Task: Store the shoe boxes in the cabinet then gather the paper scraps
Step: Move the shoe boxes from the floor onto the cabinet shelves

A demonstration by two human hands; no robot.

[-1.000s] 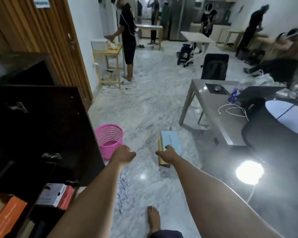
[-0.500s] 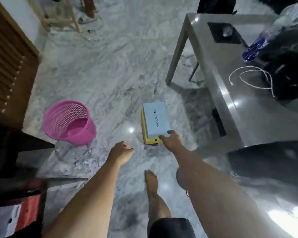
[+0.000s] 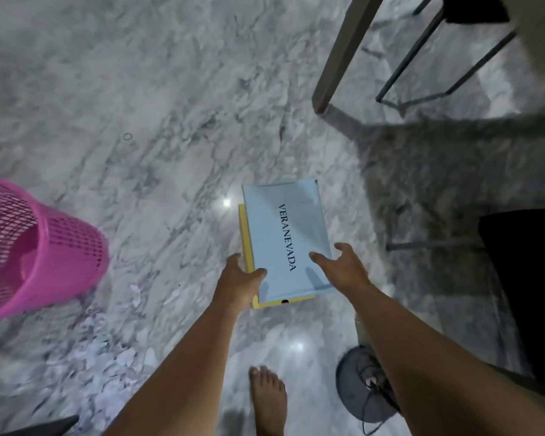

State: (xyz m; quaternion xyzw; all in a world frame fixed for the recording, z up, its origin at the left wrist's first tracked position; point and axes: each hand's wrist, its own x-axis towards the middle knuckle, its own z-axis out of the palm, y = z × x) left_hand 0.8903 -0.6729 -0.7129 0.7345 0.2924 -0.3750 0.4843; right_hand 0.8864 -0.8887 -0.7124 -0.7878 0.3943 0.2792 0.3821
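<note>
Blue shoe box [image 3: 285, 237] between spread fingers [image 3: 320, 258]

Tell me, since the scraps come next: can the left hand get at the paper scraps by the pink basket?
Probably yes, once freed. The left hand grips the shoe box edge; the paper scraps lie on open floor beside the pink basket, nothing between.

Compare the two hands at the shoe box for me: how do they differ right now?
The left hand grips the shoe box at its near left edge, fingers curled onto the blue lid; the right hand is spread open, fingers straight, over the near right corner, and contact there is unclear. The left hand sits nearer the yellow base's side; the right lies over the lid. Both are bare and at the box's near end.
</note>
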